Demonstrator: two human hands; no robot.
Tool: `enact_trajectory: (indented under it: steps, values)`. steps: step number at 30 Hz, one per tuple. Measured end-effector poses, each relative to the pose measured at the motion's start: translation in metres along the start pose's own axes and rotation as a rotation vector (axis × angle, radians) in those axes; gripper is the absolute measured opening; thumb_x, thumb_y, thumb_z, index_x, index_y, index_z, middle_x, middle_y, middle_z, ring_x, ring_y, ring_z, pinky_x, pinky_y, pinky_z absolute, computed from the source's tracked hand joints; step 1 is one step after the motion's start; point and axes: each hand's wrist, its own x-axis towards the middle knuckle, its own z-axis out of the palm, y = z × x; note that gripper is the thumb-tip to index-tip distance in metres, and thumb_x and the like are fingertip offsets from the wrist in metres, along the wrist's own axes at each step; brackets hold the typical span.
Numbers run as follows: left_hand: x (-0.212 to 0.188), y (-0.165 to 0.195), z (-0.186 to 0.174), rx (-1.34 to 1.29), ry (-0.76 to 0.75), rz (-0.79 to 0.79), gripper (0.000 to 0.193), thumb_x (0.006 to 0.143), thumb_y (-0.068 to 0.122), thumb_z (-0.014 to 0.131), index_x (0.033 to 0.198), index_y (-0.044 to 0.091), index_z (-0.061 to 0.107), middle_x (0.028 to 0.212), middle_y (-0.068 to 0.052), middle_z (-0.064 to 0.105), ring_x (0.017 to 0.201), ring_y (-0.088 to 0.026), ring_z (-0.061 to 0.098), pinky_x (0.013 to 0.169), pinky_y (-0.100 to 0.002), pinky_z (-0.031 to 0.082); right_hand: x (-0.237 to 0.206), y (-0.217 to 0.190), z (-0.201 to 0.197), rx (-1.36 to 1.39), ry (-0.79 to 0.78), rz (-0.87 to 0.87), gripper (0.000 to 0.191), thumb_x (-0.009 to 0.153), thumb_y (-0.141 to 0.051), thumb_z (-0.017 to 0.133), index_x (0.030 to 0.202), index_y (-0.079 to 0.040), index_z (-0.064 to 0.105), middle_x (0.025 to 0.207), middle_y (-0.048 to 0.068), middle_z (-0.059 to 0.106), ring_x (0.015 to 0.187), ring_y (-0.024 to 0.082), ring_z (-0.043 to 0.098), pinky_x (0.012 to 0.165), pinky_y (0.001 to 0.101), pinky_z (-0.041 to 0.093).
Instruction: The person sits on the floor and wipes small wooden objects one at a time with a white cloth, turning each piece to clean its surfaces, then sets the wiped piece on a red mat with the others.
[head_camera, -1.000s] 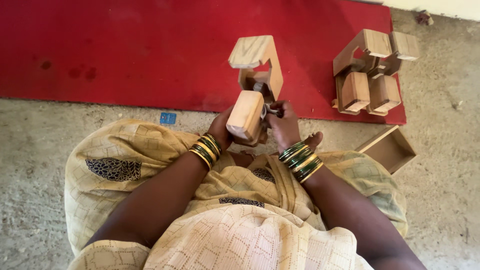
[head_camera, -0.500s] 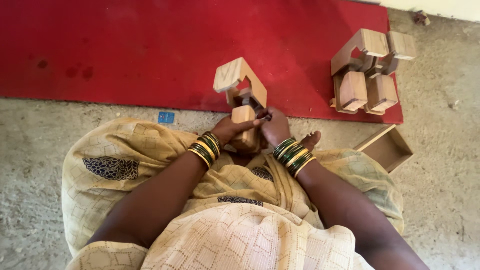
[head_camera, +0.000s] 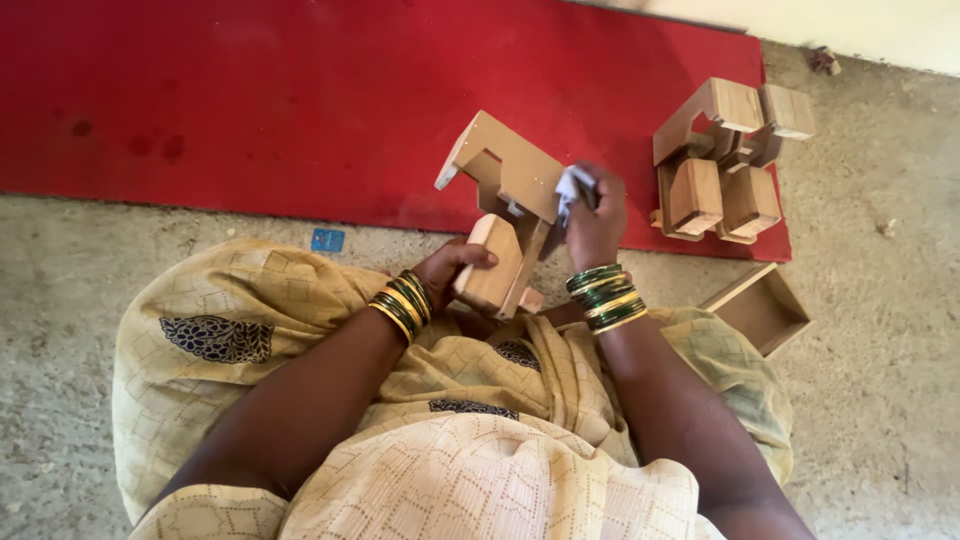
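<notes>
the left hand (head_camera: 455, 272) grips the lower end of a wooden piece (head_camera: 505, 215), fingers curled around its rounded block just above the lap. the piece is pale wood, made of joined blocks with an angled top arm that sticks out over the red mat (head_camera: 300, 100). it is held up off the ground, tilted, between the two hands. the right hand (head_camera: 597, 225) is closed around a small white cloth (head_camera: 572, 186) and presses it against the upper right side of the wooden piece. both wrists carry green and gold bangles (head_camera: 605, 297). the person sits on a rough concrete floor (head_camera: 880, 380) in a yellow patterned garment (head_camera: 470, 440). to the right, a second wooden piece (head_camera: 725, 160) of the same kind lies on the edge of the mat, well apart from the hands. a small open wooden box (head_camera: 760, 308) rests on the floor just beside the right forearm. a small blue tag (head_camera: 327, 240) lies on the floor near the mat's edge
</notes>
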Motion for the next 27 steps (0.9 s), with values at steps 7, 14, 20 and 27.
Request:
enact_trajectory:
  steps: [7,14,20,27]
  values:
    - [-0.003,0.002,0.001,-0.102,0.03,0.02,0.065,0.075,0.024,0.071,0.13,-0.008,0.057,0.112,-0.023,0.071,0.099,-0.036,0.073,0.088,-0.049,0.062,-0.013,0.009,0.008,-0.172,-0.188,0.111,0.042,0.092,0.004,0.054,0.134,-0.002,0.051,0.108,0.007,0.07,0.087,0.011,0.071,0.074,0.0292,0.059]
    - [-0.007,0.031,0.01,0.156,0.38,0.164,0.066,0.074,0.02,0.075,0.131,-0.004,0.054,0.108,-0.022,0.073,0.089,-0.034,0.076,0.073,-0.042,0.067,-0.017,0.001,0.019,0.036,-0.274,0.445,0.028,0.087,0.011,0.054,0.112,0.002,0.064,0.097,0.015,0.07,0.079,0.022,0.069,0.069,0.0363,0.059]
    - [-0.013,0.094,-0.021,0.274,0.72,0.465,0.052,0.072,0.025,0.086,0.111,-0.007,0.071,0.102,-0.022,0.075,0.086,-0.035,0.072,0.065,-0.041,0.06,-0.017,-0.005,0.014,0.108,-0.306,0.526,0.028,0.093,0.003,0.054,0.116,-0.003,0.068,0.099,0.008,0.072,0.085,0.015,0.07,0.078,0.0306,0.061]
    - [-0.023,0.13,-0.031,1.018,1.272,0.449,0.076,0.072,0.048,0.088,0.126,0.001,0.063,0.116,-0.025,0.07,0.106,-0.042,0.068,0.092,-0.049,0.056,-0.016,-0.003,0.024,0.085,-0.454,0.454,0.026,0.096,-0.003,0.057,0.118,0.0,0.071,0.096,0.005,0.071,0.083,0.012,0.064,0.077,0.0271,0.053]
